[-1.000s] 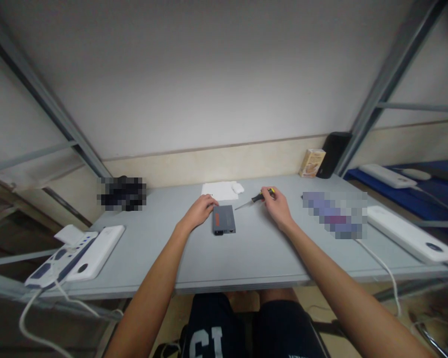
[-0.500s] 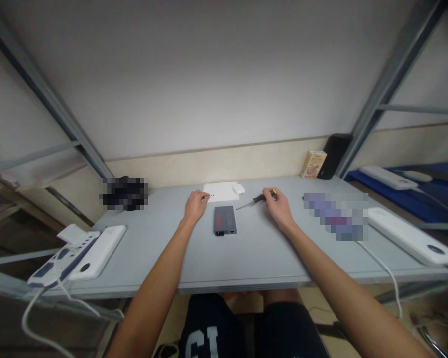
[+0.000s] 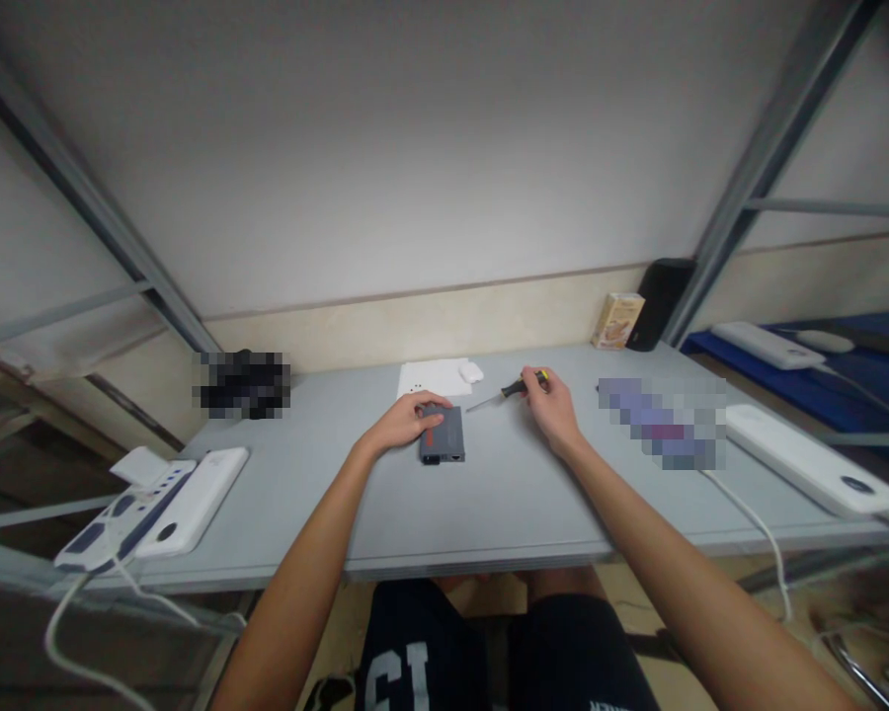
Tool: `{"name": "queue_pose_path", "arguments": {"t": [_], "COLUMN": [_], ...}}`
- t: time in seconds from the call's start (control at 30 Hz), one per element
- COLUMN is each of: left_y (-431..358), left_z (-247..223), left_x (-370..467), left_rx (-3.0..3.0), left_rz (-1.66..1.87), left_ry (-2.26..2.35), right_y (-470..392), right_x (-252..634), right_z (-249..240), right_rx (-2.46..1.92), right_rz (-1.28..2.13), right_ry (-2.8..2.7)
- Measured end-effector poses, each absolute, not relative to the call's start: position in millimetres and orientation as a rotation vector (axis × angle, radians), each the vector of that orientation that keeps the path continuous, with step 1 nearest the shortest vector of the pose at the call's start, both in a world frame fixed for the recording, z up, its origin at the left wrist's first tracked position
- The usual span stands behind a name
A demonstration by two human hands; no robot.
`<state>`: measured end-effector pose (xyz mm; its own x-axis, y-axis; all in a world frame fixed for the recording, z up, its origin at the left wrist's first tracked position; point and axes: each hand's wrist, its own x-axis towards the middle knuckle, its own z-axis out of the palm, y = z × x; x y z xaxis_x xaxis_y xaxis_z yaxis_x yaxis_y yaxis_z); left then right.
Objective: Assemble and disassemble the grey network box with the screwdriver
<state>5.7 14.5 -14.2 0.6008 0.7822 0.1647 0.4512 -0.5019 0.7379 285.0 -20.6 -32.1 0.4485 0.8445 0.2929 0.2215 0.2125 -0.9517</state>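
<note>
A dark grey box (image 3: 451,435) with red lettering and ports on its near side lies flat on the grey table. My left hand (image 3: 409,419) rests on its left side and back edge, fingers around it. In my right hand (image 3: 549,405) is a screwdriver (image 3: 515,388) with a black and yellow handle, its thin shaft pointing left, the tip close to the box's back right corner. Behind the box lies a white sheet (image 3: 437,375), with several tiny dark screws (image 3: 416,386) on its left part and a small white object (image 3: 470,371) at its right.
Power strip (image 3: 129,513) and white slab (image 3: 197,504) lie at the left; a pixelated dark object (image 3: 244,383) is behind them. On the right are a pixelated purple item (image 3: 656,423), a long white device (image 3: 807,459) with cables, a small carton (image 3: 617,321) and a black speaker (image 3: 659,304).
My left hand has moved from the white sheet's left edge onto the grey box, and small screws now show on the sheet. My right hand still holds the screwdriver in nearly the same place.
</note>
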Motion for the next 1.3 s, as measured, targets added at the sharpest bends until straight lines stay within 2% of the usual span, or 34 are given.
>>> {"name": "queue_pose_path", "arguments": {"t": [0.33, 0.53, 1.0, 1.3], "left_y": [20.2, 18.5, 4.2, -1.7], "left_z": [-32.6, -37.2, -32.6, -29.8], "left_x": [13.9, 23.6, 32.9, 41.7], "left_rx": [2.185, 2.271, 2.334, 2.304], "left_rz": [0.831, 0.993, 0.974, 0.950], "left_ry": [1.048, 1.147, 1.215, 1.273], "right_y": [-31.3, -31.8, -25.8, -23.1], "right_x": [272.2, 271.0, 282.6, 280.5], "right_z": [-24.3, -26.7, -30.7, -33.4], "right_rx": [-1.299, -1.326, -1.312, -1.221], "right_rz": [0.843, 0.812, 0.737, 0.859], "right_ry": [-1.254, -1.273, -0.995, -0.986]}}
